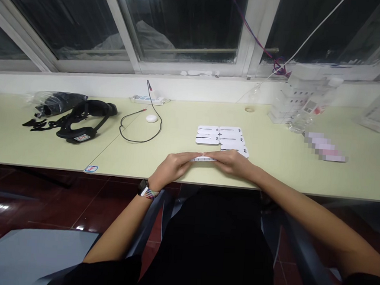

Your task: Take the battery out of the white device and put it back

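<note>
A thin white piece with short dark marks along it [203,159], seen nearly edge-on, is held level near the table's front edge. My left hand [174,165] is closed on its left end, and my right hand [232,163] grips the right end. The fingertips of both hands almost meet over its top, hiding much of it. Just beyond lie several white round-cornered cards [232,138], each bearing a black line and a small letter-like mark. My right hand partly covers the nearest card [241,151].
To the left are a black headset [84,122] and a plastic-wrapped black bundle [61,103]. A black cable [134,141] curls around a white oval object [151,118]. At the back stands a power strip [149,100]. White boxes [283,105] and a clear bottle [300,120] are on the right.
</note>
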### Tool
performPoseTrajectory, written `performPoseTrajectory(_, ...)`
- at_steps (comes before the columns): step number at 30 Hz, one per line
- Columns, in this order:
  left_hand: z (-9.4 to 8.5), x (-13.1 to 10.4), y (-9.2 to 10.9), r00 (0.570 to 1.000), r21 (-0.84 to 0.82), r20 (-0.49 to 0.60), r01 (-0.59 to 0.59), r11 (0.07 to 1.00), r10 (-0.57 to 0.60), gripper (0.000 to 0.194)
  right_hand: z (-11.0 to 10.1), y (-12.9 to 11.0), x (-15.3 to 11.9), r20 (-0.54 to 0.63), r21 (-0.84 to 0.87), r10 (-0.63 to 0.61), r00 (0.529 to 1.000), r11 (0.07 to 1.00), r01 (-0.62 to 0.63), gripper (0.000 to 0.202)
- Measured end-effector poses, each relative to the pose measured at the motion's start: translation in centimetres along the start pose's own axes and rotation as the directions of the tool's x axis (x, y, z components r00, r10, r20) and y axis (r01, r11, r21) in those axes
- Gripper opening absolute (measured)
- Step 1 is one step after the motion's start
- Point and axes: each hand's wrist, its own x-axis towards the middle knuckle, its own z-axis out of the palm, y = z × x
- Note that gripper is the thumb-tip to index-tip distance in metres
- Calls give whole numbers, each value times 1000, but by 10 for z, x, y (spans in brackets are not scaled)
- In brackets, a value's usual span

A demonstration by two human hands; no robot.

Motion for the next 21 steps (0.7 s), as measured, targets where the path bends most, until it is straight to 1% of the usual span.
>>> performPoseTrajectory(1,0,2,2,999,19,-37,0,1000,1,43,-1,-1,2,-42,18,34,999,999,-34,44)
performPoseTrajectory(3,1,7,6,994,89,-112,-1,996,11,50,-2,-3,7,-139,89,162,977,985,-151,34)
performPoseTrajectory(5,2,17,11,993,203,-114,-13,979,37,59,-3,-5,14,-200,249,323,925,930,-271,32)
performPoseTrajectory(6,2,23,13,994,259,-97,-31,966,57,64,-3,-5,17,-200,350,393,897,884,-309,34)
performPoseTrajectory(8,2,35,15,994,328,-67,-62,943,89,63,-6,-4,22,-168,521,490,855,781,-345,41)
performPoseTrajectory(9,1,42,15,995,339,-37,-78,938,96,61,-8,-3,24,-150,570,523,839,739,-359,45)
performPoseTrajectory(11,1,54,11,994,313,24,-105,944,103,59,-13,1,24,-124,601,579,806,690,-403,52)
performPoseTrajectory(13,1,68,1,990,247,58,-140,959,130,57,-19,6,22,-140,595,618,774,677,-433,54)
performPoseTrajectory(14,2,75,-6,989,217,74,-143,966,130,55,-23,9,20,-173,585,626,760,687,-432,51)
performPoseTrajectory(16,5,92,-24,991,184,77,-119,976,106,52,-29,15,17,-285,508,607,742,752,-420,45)
performPoseTrajectory(17,7,102,-35,994,180,80,-94,979,81,51,-31,19,15,-334,429,581,742,795,-429,42)
performPoseTrajectory(18,9,113,-46,996,178,79,-60,982,47,51,-34,22,14,-357,325,555,752,828,-457,41)
performPoseTrajectory(19,12,125,-58,997,178,77,-23,984,9,50,-36,25,12,-347,207,538,769,843,-497,41)
performPoseTrajectory(21,17,150,-80,995,160,66,62,985,-74,47,-40,32,11,-248,-11,547,799,824,-567,48)
